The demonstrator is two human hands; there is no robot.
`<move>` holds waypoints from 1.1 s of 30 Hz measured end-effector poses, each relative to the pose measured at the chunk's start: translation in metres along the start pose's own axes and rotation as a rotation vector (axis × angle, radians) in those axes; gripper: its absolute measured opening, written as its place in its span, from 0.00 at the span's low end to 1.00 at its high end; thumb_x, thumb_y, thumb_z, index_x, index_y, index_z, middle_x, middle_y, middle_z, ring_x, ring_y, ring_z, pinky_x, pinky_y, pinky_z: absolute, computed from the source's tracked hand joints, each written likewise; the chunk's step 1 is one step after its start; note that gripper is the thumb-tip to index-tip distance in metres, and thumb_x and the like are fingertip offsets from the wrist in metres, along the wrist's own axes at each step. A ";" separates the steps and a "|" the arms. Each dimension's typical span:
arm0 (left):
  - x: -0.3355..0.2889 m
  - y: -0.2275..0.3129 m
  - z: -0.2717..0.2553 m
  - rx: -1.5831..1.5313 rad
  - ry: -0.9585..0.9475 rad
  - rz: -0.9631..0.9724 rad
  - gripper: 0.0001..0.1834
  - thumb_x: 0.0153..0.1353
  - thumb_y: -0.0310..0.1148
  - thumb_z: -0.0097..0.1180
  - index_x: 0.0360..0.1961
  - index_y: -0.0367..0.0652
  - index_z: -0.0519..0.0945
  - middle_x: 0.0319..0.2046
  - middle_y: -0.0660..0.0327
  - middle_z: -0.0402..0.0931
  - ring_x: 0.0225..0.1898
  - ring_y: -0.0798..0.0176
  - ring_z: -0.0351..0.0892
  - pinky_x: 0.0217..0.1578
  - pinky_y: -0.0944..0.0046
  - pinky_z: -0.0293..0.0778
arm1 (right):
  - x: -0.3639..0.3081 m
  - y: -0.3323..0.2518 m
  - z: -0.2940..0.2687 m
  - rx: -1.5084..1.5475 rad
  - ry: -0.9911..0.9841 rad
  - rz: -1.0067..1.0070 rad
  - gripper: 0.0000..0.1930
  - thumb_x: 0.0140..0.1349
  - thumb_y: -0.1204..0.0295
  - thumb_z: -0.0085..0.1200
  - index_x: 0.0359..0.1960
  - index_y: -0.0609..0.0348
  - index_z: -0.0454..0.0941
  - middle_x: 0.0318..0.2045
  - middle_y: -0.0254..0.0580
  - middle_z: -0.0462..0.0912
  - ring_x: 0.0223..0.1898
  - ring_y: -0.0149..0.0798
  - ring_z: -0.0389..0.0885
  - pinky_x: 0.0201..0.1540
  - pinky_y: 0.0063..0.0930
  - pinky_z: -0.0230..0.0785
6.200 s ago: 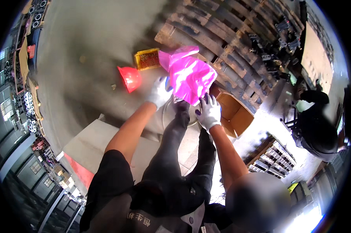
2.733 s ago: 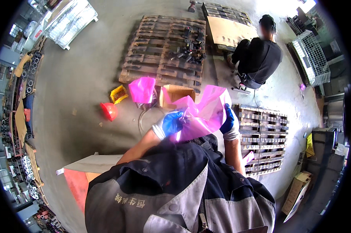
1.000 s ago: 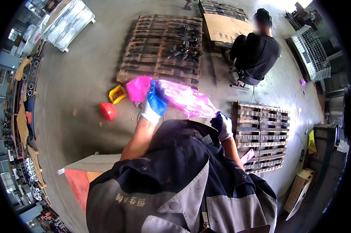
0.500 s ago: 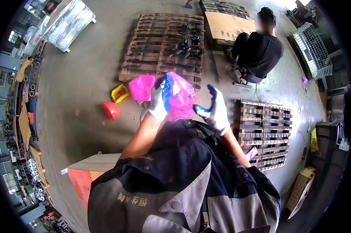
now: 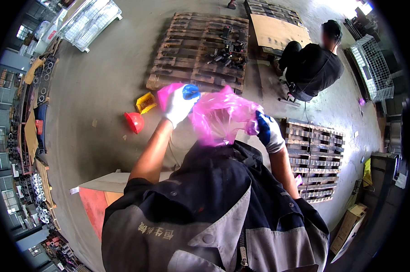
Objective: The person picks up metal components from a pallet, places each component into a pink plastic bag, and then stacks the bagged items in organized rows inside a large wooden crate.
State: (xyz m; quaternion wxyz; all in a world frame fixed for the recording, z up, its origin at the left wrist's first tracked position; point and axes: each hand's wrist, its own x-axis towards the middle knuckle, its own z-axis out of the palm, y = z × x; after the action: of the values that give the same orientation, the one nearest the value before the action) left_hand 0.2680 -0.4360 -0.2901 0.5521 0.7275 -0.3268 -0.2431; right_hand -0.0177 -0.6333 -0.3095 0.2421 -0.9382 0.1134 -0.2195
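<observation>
A translucent pink plastic bag [image 5: 216,115] is spread out in front of my waist, held up between both hands. My left hand [image 5: 182,103], in a white glove with blue-coated fingers, is curled closed at the bag's left edge; the exact grip is partly hidden. On the opposite side, my right hand [image 5: 269,131] wears a matching glove and pinches the bag's right edge. Behind my left hand shows another pink piece [image 5: 165,92], partly covered by the glove. A yellow bin [image 5: 146,103] and a red hard hat [image 5: 134,122] rest on the floor to the left.
Ahead lies a wooden pallet [image 5: 191,50] with dark metal parts [image 5: 230,47]. A person in black [image 5: 311,68] sits low at the far right, beside a board-topped pallet [image 5: 279,34]. Another pallet [image 5: 316,158], crossed by a cable, lies right. A red-sided box [image 5: 93,206] stands near left.
My right hand has closed on the bag's right side. My hands have moved apart, my left hand going left, and the bag is stretched wider between them. The view has shifted slightly.
</observation>
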 end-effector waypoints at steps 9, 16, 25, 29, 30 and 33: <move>-0.044 -0.027 0.023 -0.396 0.234 -0.165 0.28 0.57 0.23 0.69 0.59 0.36 0.73 0.41 0.65 0.79 0.39 0.70 0.80 0.44 0.71 0.77 | -0.033 -0.004 -0.006 -0.002 0.139 0.160 0.31 0.50 0.80 0.61 0.60 0.70 0.71 0.29 0.50 0.80 0.30 0.52 0.78 0.35 0.40 0.72; -0.056 -0.120 0.080 -0.206 -0.031 -0.341 0.57 0.47 0.25 0.77 0.73 0.36 0.51 0.65 0.50 0.63 0.52 0.62 0.77 0.43 0.69 0.80 | -0.039 -0.021 -0.020 -0.046 0.116 0.230 0.33 0.52 0.74 0.65 0.61 0.70 0.70 0.39 0.57 0.84 0.38 0.56 0.83 0.42 0.41 0.76; -0.031 -0.123 0.100 -0.527 -0.125 -0.686 0.13 0.59 0.28 0.68 0.45 0.39 0.82 0.30 0.61 0.83 0.25 0.68 0.79 0.27 0.70 0.74 | -0.067 -0.009 -0.043 -0.162 0.121 0.106 0.28 0.56 0.78 0.60 0.60 0.71 0.71 0.39 0.55 0.84 0.37 0.55 0.83 0.41 0.40 0.76; -0.034 -0.112 0.092 -0.589 0.203 -0.543 0.07 0.59 0.30 0.68 0.30 0.38 0.84 0.24 0.66 0.81 0.21 0.73 0.75 0.24 0.72 0.69 | -0.095 0.011 -0.044 0.584 0.177 0.976 0.15 0.62 0.74 0.59 0.49 0.68 0.80 0.33 0.43 0.84 0.29 0.38 0.81 0.35 0.29 0.76; -0.035 -0.112 0.086 -0.542 0.228 -0.546 0.07 0.60 0.30 0.68 0.30 0.38 0.84 0.24 0.67 0.81 0.21 0.73 0.75 0.23 0.72 0.68 | -0.096 0.012 -0.042 0.904 0.258 1.209 0.13 0.63 0.71 0.61 0.45 0.66 0.82 0.32 0.38 0.84 0.28 0.32 0.81 0.34 0.24 0.75; -0.035 -0.086 0.081 -0.656 0.187 -0.490 0.07 0.62 0.31 0.66 0.31 0.39 0.83 0.24 0.68 0.79 0.21 0.74 0.75 0.27 0.71 0.74 | -0.107 0.004 -0.027 0.819 0.350 1.255 0.07 0.63 0.70 0.63 0.36 0.61 0.83 0.27 0.29 0.81 0.26 0.21 0.73 0.28 0.17 0.65</move>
State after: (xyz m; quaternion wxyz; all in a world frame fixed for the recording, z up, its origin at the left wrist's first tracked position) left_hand 0.2049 -0.4469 -0.3947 0.7075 0.5884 0.0024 -0.3913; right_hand -0.1245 -0.6132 -0.3283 0.6280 -0.4850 0.5709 -0.2109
